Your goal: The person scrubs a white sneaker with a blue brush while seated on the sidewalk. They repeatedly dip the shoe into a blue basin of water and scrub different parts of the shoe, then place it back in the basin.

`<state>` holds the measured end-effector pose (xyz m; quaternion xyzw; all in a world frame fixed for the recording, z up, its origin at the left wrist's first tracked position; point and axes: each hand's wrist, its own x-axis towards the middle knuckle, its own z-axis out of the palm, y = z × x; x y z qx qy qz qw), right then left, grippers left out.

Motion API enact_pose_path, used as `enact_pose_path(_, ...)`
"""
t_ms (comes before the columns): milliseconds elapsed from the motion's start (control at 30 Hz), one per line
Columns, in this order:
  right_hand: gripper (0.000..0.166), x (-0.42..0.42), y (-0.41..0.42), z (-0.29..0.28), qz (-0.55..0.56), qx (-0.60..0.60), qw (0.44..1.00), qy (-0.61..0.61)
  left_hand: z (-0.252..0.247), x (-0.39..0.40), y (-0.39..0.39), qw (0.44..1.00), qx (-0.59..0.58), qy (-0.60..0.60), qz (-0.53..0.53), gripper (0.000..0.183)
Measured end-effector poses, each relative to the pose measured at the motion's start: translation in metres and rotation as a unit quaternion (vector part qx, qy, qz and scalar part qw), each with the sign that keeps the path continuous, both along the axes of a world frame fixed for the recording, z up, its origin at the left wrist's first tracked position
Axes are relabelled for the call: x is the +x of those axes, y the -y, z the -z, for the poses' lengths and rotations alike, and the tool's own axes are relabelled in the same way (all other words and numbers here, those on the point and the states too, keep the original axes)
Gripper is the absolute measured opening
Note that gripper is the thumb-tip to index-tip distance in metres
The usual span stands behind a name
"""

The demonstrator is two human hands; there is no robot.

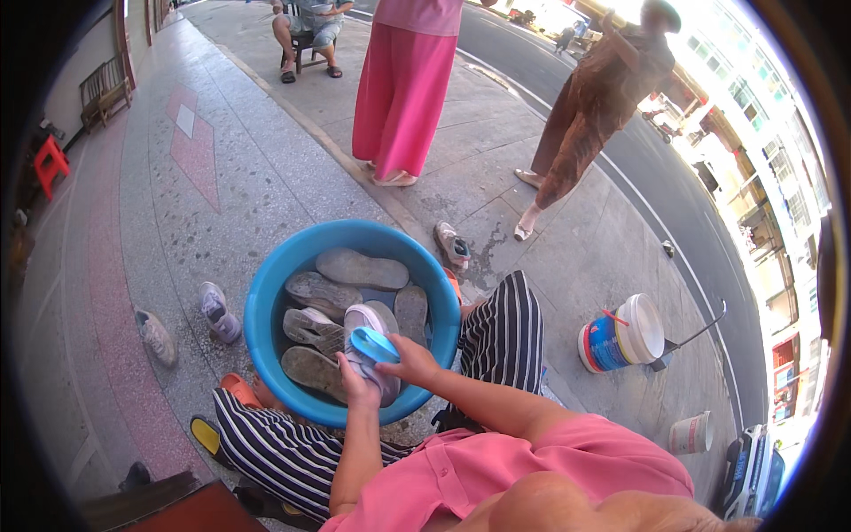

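Over a large blue plastic basin (pixel 269 372) between my knees, my left hand (pixel 359 384) grips a light-coloured shoe (pixel 362 318) from its near left side. My right hand (pixel 412 362) holds a light-blue scrubbing brush (pixel 372 344) against the upper of that shoe; its bristles are hidden. Several wet shoes lie in the basin, most with soles up, among them a grey sole (pixel 362 268) at the far side and a worn brown sole (pixel 312 374) at the near left. The held shoe partly covers another behind it.
Left of the basin stand a whitish sneaker (pixel 221 312) and a beige one (pixel 158 338); another sneaker (pixel 453 245) lies beyond it. A lidded bucket (pixel 615 336), a long-handled dustpan (pixel 665 352) and a smaller white bucket (pixel 691 433) are at right. Two people stand ahead; another sits.
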<state>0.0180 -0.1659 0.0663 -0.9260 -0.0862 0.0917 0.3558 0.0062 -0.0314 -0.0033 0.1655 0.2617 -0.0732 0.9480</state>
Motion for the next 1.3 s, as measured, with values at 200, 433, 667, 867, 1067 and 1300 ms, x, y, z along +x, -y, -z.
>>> enact_pose_path(200, 0.061, 0.066, -0.006, -0.015, 0.12, 0.02, 0.992, 0.036, -0.015, -0.008, 0.003, 0.998, 0.051, -0.02, -0.019, 0.063)
enact_pose_path(433, 0.067, 0.024, -0.021, -0.039, 0.06, 0.072, 0.995, -0.029, -0.01, -0.001, -0.007, 0.996, 0.084, 0.006, -0.029, 0.064)
enact_pose_path(667, 0.066, 0.023, -0.021, -0.024, -0.039, -0.009, 0.999, -0.024, -0.03, 0.005, -0.003, 0.997, 0.066, -0.002, -0.038, 0.066)
enact_pose_path(867, 0.056, 0.084, -0.01, -0.014, 0.141, 0.004, 0.987, 0.072, -0.014, 0.0, -0.006, 0.994, 0.06, -0.041, -0.086, 0.063)
enact_pose_path(1067, 0.062, -0.002, 0.018, -0.018, 0.065, 0.148, 0.986, -0.038, -0.035, 0.004, -0.012, 0.996, -0.008, -0.005, -0.087, 0.049)
enact_pose_path(1300, 0.061, 0.019, -0.019, -0.019, -0.002, 0.0, 0.999, 0.035, -0.017, -0.004, -0.011, 0.998, -0.027, -0.025, -0.05, 0.042)
